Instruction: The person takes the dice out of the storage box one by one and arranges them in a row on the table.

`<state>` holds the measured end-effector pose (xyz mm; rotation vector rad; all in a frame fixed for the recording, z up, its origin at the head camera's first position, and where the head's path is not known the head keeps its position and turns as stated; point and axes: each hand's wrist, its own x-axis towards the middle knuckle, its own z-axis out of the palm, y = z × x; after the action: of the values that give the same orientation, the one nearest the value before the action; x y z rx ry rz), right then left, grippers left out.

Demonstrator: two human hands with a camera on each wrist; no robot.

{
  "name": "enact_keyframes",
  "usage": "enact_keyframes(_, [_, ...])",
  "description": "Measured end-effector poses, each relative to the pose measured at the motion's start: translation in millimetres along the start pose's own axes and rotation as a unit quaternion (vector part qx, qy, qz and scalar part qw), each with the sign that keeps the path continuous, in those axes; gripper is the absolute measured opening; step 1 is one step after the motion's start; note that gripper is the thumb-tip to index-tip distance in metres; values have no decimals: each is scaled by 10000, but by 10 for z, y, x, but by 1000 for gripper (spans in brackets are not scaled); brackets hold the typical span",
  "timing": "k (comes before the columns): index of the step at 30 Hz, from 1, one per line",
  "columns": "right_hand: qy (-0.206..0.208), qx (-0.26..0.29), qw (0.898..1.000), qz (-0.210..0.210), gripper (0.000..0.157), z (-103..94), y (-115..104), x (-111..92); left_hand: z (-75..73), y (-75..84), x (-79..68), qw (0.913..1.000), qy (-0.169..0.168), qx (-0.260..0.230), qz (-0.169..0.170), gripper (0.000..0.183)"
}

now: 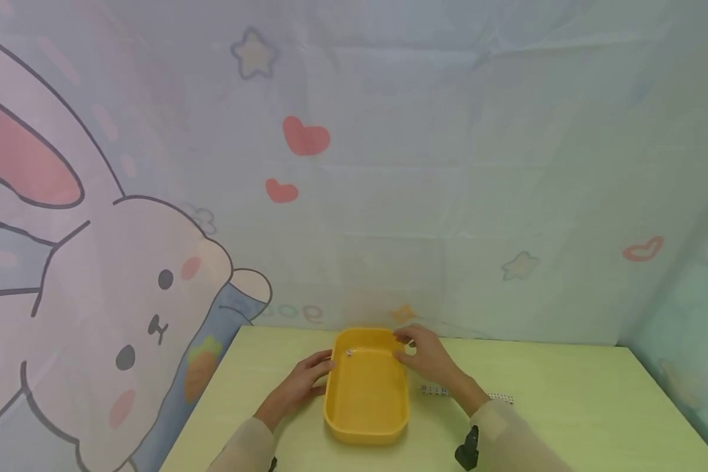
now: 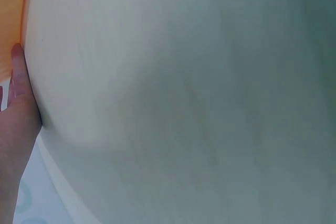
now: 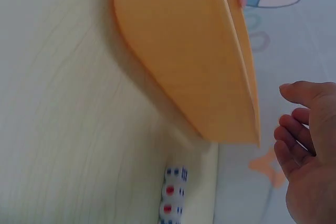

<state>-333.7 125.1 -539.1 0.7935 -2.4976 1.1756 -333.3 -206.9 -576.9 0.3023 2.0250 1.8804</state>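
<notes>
A yellow rectangular tray [image 1: 367, 438] sits on the table, with a single small white die [image 1: 349, 353] inside near its far left corner. My left hand [image 1: 302, 382] rests against the tray's left side, its fingers extended along the wall. In the left wrist view, one straight finger [image 2: 19, 69] touches the orange-looking wall. Beside the far right part of the rim is my right hand [image 1: 429, 357], fingers loosely bent. The right wrist view shows this hand [image 3: 310, 145] apart from the tray [image 3: 184, 56], with nothing visible between thumb and fingers.
A row of white dice [image 1: 434, 390] lies on the pale table [image 1: 566, 406] right of the tray, partly hidden by my right forearm. Behind the table hangs a printed cloth [image 1: 389, 164] with a rabbit and hearts.
</notes>
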Motion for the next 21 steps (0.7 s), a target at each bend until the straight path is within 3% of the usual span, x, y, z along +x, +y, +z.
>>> enact_keyframes(8, [-328,-127,9991,-235,42,351,-168,244,-19,-12,-11,10000,-2,22,33,61])
enact_keyframes(21, [-429,162,9988,196,50,754,-208,462,-8,-2,-24,9999,-25,-52,105,60])
